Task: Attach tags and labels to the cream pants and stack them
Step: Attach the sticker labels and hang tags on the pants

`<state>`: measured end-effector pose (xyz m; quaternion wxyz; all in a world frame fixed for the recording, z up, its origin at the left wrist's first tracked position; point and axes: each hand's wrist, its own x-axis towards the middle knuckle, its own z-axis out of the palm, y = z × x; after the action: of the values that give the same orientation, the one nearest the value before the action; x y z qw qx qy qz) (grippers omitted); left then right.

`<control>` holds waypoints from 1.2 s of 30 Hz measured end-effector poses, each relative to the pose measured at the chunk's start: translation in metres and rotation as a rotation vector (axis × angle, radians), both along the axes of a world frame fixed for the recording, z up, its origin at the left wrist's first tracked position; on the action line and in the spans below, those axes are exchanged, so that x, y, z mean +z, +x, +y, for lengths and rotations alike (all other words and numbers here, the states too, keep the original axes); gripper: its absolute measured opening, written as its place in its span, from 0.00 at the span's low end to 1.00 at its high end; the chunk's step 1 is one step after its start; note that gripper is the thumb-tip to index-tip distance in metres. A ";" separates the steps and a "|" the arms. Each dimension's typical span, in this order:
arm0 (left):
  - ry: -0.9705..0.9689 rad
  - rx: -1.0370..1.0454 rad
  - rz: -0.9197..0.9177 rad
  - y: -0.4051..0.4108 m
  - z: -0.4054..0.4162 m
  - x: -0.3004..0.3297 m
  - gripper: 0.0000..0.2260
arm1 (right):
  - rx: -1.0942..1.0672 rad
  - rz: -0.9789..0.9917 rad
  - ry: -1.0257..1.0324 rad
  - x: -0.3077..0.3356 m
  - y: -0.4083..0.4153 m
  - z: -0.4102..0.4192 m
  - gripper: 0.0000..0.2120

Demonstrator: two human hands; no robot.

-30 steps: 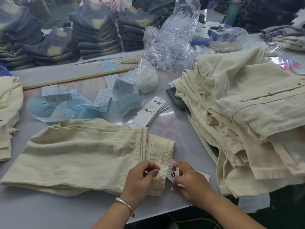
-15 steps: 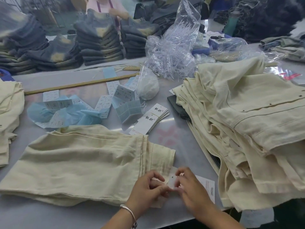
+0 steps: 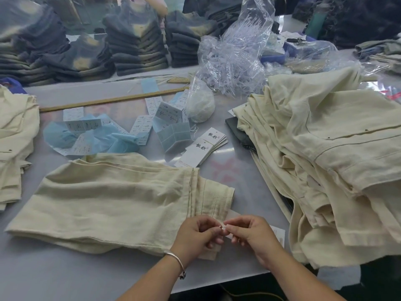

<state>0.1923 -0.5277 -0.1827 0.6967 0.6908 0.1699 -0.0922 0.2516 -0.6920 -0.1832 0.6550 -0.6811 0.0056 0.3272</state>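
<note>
A folded pair of cream pants (image 3: 112, 200) lies flat on the grey table (image 3: 65, 272) in front of me. My left hand (image 3: 196, 236) and my right hand (image 3: 251, 236) meet at the pants' right end, fingertips together, pinching a small white fastener on a white hang tag (image 3: 278, 234) that shows from under my right hand. A fanned stack of white hang tags (image 3: 204, 148) lies behind the pants. Blue-white label sheets (image 3: 91, 135) are scattered at the centre left. A large heap of cream pants (image 3: 325, 161) fills the right side.
Another cream stack (image 3: 15, 135) sits at the left edge. A clear bag of plastic fasteners (image 3: 234, 59) and a small white bag (image 3: 200, 105) stand mid-table. A wooden stick (image 3: 108, 101) lies across the back. Dark folded jeans stacks (image 3: 134, 46) line the far side.
Both hands have drawn closer together at the pants' right end, fingertips now touching over the tag. The tag has slid a little right under my right hand.
</note>
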 end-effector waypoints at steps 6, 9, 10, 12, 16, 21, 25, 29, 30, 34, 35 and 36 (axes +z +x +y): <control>0.058 0.000 -0.006 -0.001 -0.003 0.002 0.05 | 0.036 -0.129 -0.106 0.003 -0.003 0.006 0.06; 0.075 0.016 0.000 -0.002 -0.004 0.003 0.03 | 0.036 -0.155 -0.135 0.002 -0.003 0.005 0.05; 0.076 0.018 0.003 -0.002 -0.004 0.003 0.02 | 0.027 -0.147 -0.132 0.001 -0.003 0.005 0.05; 0.075 0.015 0.006 -0.002 -0.004 0.003 0.03 | -0.004 -0.123 -0.103 -0.001 -0.004 0.004 0.04; 0.070 -0.004 0.012 -0.001 -0.003 0.003 0.04 | -0.088 -0.074 -0.052 -0.004 -0.002 0.003 0.03; 0.062 -0.002 0.013 -0.001 -0.001 0.002 0.02 | -0.076 -0.079 -0.007 0.001 -0.003 0.004 0.08; 0.060 -0.009 0.010 -0.001 -0.001 0.001 0.02 | 0.034 -0.207 -0.062 0.003 -0.002 0.006 0.11; 0.061 -0.001 0.001 -0.001 0.001 0.000 0.02 | 0.082 -0.277 -0.116 0.003 -0.002 0.005 0.10; 0.058 0.002 0.000 -0.001 0.001 -0.001 0.02 | 0.064 -0.246 -0.101 0.003 -0.001 0.004 0.08; 0.045 0.020 -0.006 -0.001 0.000 -0.002 0.01 | -0.010 -0.070 -0.026 -0.002 0.000 -0.001 0.04; 0.039 0.027 -0.006 -0.001 -0.001 -0.002 0.01 | -0.019 -0.016 -0.003 -0.004 0.000 -0.001 0.04; 0.036 0.032 -0.005 -0.001 -0.001 -0.003 0.02 | -0.025 0.042 0.019 -0.005 0.000 -0.001 0.03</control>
<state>0.1915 -0.5288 -0.1853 0.6860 0.7007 0.1806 -0.0761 0.2511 -0.6934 -0.1880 0.6652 -0.6677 0.0251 0.3332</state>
